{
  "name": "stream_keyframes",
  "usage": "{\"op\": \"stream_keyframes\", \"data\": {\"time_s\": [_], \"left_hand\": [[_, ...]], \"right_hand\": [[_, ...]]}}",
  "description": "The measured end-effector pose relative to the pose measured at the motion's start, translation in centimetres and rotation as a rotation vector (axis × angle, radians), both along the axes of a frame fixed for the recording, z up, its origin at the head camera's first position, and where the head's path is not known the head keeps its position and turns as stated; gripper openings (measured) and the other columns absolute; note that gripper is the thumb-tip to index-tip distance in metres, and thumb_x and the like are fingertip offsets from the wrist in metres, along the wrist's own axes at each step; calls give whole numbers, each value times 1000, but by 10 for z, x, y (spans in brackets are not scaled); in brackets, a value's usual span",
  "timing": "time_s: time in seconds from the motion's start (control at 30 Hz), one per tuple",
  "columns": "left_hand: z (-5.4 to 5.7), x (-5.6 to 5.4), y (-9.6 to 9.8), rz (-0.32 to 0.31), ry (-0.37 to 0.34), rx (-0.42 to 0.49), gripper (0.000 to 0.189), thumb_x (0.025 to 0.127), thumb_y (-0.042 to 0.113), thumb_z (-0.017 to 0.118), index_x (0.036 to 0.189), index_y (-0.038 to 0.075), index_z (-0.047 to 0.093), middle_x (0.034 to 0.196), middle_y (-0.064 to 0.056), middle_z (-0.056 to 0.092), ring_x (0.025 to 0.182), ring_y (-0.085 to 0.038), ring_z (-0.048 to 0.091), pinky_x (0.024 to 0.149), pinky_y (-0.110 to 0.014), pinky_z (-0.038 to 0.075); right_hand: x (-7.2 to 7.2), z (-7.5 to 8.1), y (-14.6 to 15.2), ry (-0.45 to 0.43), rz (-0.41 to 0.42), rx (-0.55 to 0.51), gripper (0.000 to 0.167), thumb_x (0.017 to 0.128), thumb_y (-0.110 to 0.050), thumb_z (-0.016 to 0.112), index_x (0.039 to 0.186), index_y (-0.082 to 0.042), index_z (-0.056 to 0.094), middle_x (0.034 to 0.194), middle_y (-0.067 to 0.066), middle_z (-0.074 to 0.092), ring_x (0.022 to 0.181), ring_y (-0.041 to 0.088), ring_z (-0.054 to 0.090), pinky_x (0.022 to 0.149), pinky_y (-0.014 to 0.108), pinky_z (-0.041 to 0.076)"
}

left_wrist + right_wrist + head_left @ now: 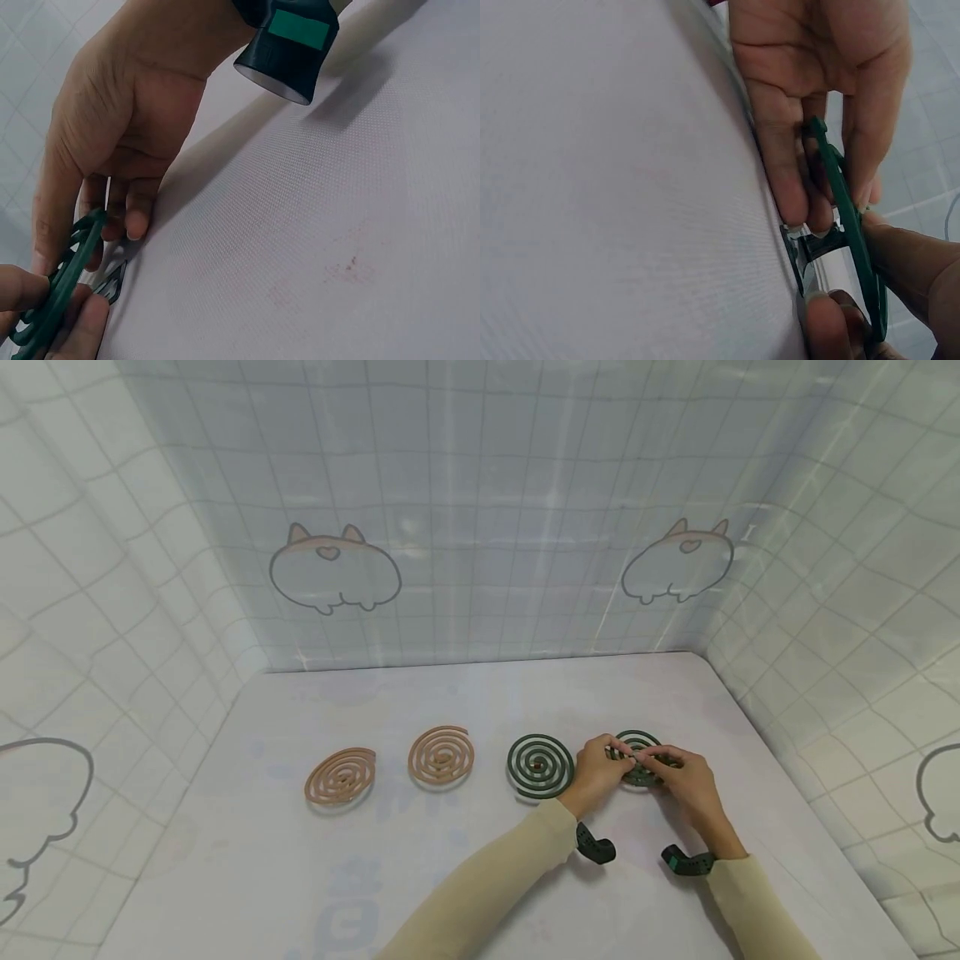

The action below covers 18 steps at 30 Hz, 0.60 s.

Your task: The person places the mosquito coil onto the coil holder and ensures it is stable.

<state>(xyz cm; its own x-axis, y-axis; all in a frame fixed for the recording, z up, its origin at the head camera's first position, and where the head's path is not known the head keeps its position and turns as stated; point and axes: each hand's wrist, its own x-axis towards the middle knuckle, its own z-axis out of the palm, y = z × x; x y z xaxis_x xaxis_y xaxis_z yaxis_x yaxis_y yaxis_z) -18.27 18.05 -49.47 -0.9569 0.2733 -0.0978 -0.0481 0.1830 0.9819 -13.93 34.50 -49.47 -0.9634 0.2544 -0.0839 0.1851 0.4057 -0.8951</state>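
Observation:
At the right of the table, in the head view, a green mosquito coil (634, 741) lies between both hands. My left hand (598, 774) pinches it from the left, and my right hand (692, 783) pinches it from the right, with the fingertips meeting near the middle. Both wrist views show the coil (64, 300) edge-on between thumbs and fingers. Beneath it is a small dark stand (793, 259), its arm reaching up to the coil. Fingers partly hide where stand and coil join. A second green coil (540, 738) lies just left of my left hand.
Two brown coils (441, 730) (340, 797) lie farther left, the leftmost tilted, with shadows under them. The white table (247, 868) is bounded by patterned curtain walls (480, 527) at the back and sides. Dark wrist cameras (596, 845) hang below both wrists.

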Motion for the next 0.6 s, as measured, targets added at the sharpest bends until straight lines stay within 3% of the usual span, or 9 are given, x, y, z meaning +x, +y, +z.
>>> {"op": "stream_keyframes", "data": {"time_s": [0.17,0.4,0.6], "left_hand": [[-1,0,0,2,1,-4,10,92,7,78,92,14,71,78,6,58,66,-7,47,58,-23,39],[-2,0,2,26,-3,-17,12,91,11,80,90,19,71,77,6,57,69,-7,48,61,-24,42],[3,1,4,25,3,16,10,93,14,79,92,20,72,75,1,57,64,-9,53,58,-24,48]], "right_hand": [[0,-1,-2,10,3,20,45,97,-37,74,121,1,71,119,22,64,71,15,66,58,31,59],[3,-3,0,30,12,0,43,98,-35,72,122,1,70,108,18,66,68,15,65,59,30,59],[3,-2,1,58,-26,-45,43,99,-34,72,123,2,68,105,17,65,71,14,63,59,30,59]]}}
